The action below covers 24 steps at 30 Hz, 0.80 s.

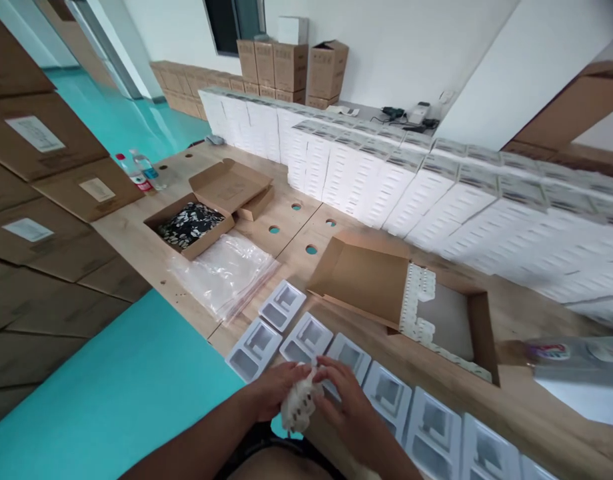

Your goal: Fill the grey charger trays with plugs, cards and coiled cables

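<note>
Okay, head view: left hand (pixel 274 391) is grasping the white bundle (pixel 297 408) along its left side; right hand (pixel 344 393) is closing fingertips on the upper end, so both are equally near. Bundle is sitting between the palms in front of the torso, long axis running near-far, far end tipping slightly right. Nearest grey tray (pixel 307 335) is lying just beyond the hands, on the bench (pixel 131 223).

Materials: bundle is looking like thin, pale strips with dark slots; can't tell the count. Trays are showing smooth moulded plastic, rectangular recesses. Right of them, the open carton (pixel 364 277), plain brown cardboard, is holding white notched strips (pixel 411 303). Clear plastic bags (pixel 224 273) are lying flat, wrinkled, glossy.
</note>
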{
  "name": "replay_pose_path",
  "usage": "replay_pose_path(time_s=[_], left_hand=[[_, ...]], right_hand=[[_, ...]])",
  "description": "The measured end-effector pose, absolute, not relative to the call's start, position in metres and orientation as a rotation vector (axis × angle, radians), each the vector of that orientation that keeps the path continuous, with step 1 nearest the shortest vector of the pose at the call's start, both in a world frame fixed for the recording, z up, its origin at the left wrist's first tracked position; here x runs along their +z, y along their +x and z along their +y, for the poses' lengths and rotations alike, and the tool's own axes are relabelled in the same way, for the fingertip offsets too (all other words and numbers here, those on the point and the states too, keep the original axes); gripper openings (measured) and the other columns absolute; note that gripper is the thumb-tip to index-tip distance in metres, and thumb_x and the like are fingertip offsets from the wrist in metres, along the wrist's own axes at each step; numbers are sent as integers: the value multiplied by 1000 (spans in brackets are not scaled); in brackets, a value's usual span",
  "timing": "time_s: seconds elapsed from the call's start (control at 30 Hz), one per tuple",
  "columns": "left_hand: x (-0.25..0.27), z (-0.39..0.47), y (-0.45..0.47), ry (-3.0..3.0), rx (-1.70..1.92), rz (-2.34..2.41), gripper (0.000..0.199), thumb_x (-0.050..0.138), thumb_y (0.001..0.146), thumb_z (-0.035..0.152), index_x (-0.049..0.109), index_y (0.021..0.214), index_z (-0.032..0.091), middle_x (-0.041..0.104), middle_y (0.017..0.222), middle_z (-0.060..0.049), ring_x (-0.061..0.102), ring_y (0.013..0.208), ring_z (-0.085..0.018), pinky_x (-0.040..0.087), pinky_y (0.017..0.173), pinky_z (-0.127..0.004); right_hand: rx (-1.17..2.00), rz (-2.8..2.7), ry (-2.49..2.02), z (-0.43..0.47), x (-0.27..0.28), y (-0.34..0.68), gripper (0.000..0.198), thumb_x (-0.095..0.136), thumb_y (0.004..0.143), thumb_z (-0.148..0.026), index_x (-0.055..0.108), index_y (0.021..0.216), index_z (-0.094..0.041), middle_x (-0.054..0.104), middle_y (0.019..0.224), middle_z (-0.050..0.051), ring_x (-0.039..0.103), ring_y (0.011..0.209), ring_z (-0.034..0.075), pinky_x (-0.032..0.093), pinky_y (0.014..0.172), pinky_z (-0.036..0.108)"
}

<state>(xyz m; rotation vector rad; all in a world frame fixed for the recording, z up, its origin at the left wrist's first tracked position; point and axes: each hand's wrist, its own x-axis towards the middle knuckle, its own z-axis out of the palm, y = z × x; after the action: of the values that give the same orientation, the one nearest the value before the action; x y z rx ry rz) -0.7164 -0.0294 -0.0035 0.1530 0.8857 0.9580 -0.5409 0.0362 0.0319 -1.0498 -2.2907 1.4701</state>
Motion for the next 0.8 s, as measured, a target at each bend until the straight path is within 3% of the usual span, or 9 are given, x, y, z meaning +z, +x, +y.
replay_pose_path(time_s=[0.1,0.23,0.43,0.67,0.8], left_hand=[[-14,-29,-771,202,861,877,43,62,81,54,67,90,12,66,74,-4,57,61,-13,40,57,-24],[-39,-9,-824,83,887,934,51,62,75,64,64,86,14,62,67,-1,54,54,-12,41,52,-24],[-81,23,-861,-28,868,1042,56,63,68,71,55,76,16,61,61,-1,57,50,-15,45,49,-28],[-99,29,-873,-73,847,1059,61,61,66,75,53,88,19,65,63,1,57,47,-16,46,46,-29],[-85,28,-869,12,847,958,58,62,70,70,60,91,17,67,67,-3,60,52,-16,46,49,-27]], right_hand=[[1560,-2375,-955,61,26,-590,24,65,73,-20,61,96,-25,65,109,3,58,105,23,43,95,37],[1332,-2467,-1125,112,-11,-658,23,66,73,-24,63,96,-21,68,97,2,62,90,20,46,82,31],[925,-2567,-1324,155,-60,-733,18,67,75,-23,63,92,-20,65,100,6,55,100,24,40,91,37],[845,-2634,-1316,146,-67,-748,15,60,83,-23,65,97,-20,59,119,8,46,117,27,33,101,41],[1081,-2663,-1203,128,-38,-728,15,54,87,-27,67,89,-20,68,97,4,60,92,19,45,83,31]])
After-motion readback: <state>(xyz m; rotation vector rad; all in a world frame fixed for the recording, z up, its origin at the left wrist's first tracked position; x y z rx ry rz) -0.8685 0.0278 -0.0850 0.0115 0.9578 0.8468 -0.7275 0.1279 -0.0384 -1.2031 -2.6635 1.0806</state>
